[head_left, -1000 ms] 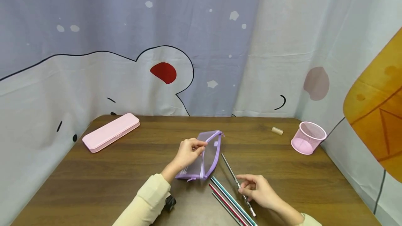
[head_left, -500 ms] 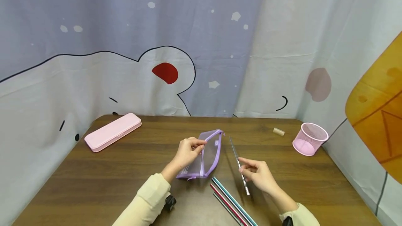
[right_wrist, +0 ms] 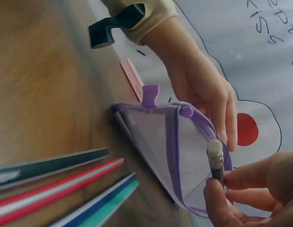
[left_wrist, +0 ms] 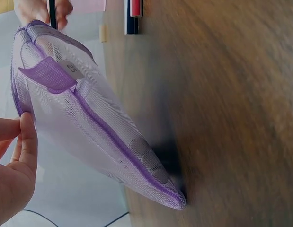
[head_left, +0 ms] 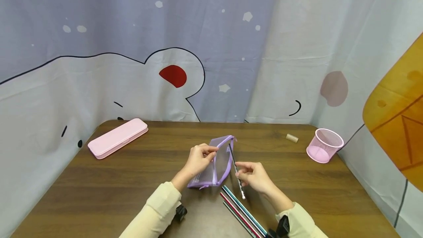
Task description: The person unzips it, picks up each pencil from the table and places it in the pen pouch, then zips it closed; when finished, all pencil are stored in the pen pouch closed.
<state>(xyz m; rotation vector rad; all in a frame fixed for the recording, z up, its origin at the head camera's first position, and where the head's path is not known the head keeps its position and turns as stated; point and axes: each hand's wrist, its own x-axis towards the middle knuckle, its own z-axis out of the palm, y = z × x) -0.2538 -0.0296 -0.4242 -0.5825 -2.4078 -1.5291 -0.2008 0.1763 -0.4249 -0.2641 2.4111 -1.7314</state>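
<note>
A purple mesh zip pouch [head_left: 203, 178] stands at mid-table with its mouth spread towards the right. My left hand [head_left: 199, 159] pinches the upper edge of that mouth between thumb and fingers. Between the thumb and fingers of my right hand [head_left: 256, 176] is a dark patterned pencil [head_left: 241, 187], slanted, its far end overlapping the pouch's opening in the head view. The right wrist view shows its white eraser [right_wrist: 214, 148] end pointing back from the pouch. Several pencils, teal, red and dark, lie side by side on the table, the red pencil [right_wrist: 66, 186] among them.
A closed pink pencil case [head_left: 118, 138] lies at the back left of the wooden table [head_left: 99, 194]. At the back right stand a pink mesh pen cup [head_left: 325, 153] and a small beige cylinder [head_left: 292, 138]. A printed curtain [head_left: 231, 47] hangs behind.
My right hand has lifted the dark pencil from beside the others and carried it forward and left to the pouch's mouth. The left hand keeps its pinch on the pouch edge.
</note>
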